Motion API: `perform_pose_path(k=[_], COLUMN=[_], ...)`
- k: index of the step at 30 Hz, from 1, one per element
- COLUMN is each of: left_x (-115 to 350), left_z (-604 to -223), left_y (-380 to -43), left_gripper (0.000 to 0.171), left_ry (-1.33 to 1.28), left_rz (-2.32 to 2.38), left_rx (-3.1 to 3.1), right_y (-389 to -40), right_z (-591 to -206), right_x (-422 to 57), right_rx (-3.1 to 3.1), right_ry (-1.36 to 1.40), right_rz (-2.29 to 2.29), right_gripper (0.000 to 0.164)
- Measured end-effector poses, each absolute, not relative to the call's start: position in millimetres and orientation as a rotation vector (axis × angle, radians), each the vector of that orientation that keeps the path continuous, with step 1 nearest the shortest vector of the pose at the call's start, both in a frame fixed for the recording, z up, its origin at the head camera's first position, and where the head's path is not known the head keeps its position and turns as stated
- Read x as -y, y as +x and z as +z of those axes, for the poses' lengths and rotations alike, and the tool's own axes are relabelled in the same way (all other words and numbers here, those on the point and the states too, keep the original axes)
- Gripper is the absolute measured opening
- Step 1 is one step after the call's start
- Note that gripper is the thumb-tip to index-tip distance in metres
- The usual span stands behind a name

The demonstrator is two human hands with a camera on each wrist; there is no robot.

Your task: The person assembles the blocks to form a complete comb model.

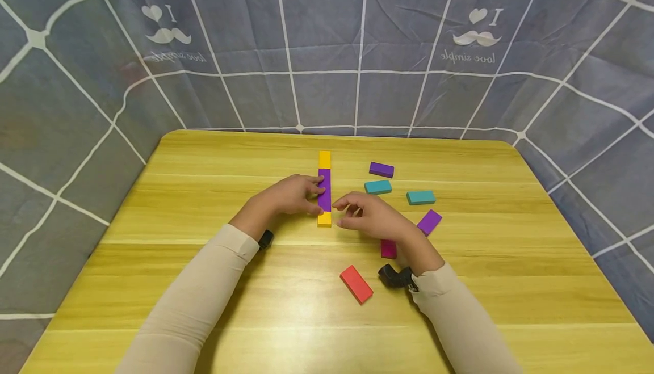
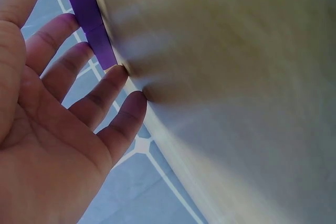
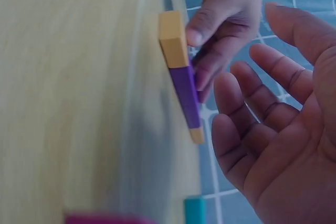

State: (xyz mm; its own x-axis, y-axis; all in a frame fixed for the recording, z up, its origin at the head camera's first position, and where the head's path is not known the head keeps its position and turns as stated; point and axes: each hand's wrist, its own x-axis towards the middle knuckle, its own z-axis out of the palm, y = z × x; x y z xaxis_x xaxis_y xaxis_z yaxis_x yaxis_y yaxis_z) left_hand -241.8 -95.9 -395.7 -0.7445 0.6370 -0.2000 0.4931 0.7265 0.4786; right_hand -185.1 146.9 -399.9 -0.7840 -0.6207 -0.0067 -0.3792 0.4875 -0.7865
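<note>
A straight row of blocks runs away from me in the head view. A yellow block [image 1: 324, 159] forms its far end, two purple blocks [image 1: 327, 185] the middle, and another yellow block [image 1: 325, 221] the near end. My left hand [image 1: 292, 194] is at the row's left side, fingertips along the purple blocks and thumb beside the near yellow one. In the left wrist view a seam shows between the purple blocks [image 2: 86, 3]. My right hand [image 1: 375, 215] hovers just right of the row, fingers loosely bent, with nothing in it.
Loose blocks lie on the wooden table [image 1: 214, 306] to the right: a purple block [image 1: 381, 169], two teal blocks [image 1: 378, 187], another purple block [image 1: 430, 222], and a magenta block [image 1: 388, 249] below my right hand. A red block [image 1: 356, 285] lies nearer. A grey curtain [image 1: 327, 39] hangs behind.
</note>
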Motion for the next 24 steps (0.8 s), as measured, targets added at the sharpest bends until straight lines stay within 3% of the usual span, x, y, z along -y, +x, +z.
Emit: perform_pose_path(k=[14,24], left_x=[97.2,98.3], left_z=[-393.9,-395.3], left_y=[-240.8,-241.3], left_gripper=[0.063,0.063], left_ry=[0.884,0.939], left_rz=[0.55,0.567], left_rx=[-2.586,-2.589], right_y=[-160.4,-146.0], right_z=[-390.4,-402.0], right_x=[-196.3,-233.8], right_rx=[-2.655,-2.707], right_ry=[-0.751,-0.759], right_rz=[-1.064,-1.025], right_gripper=[0.04,0.031])
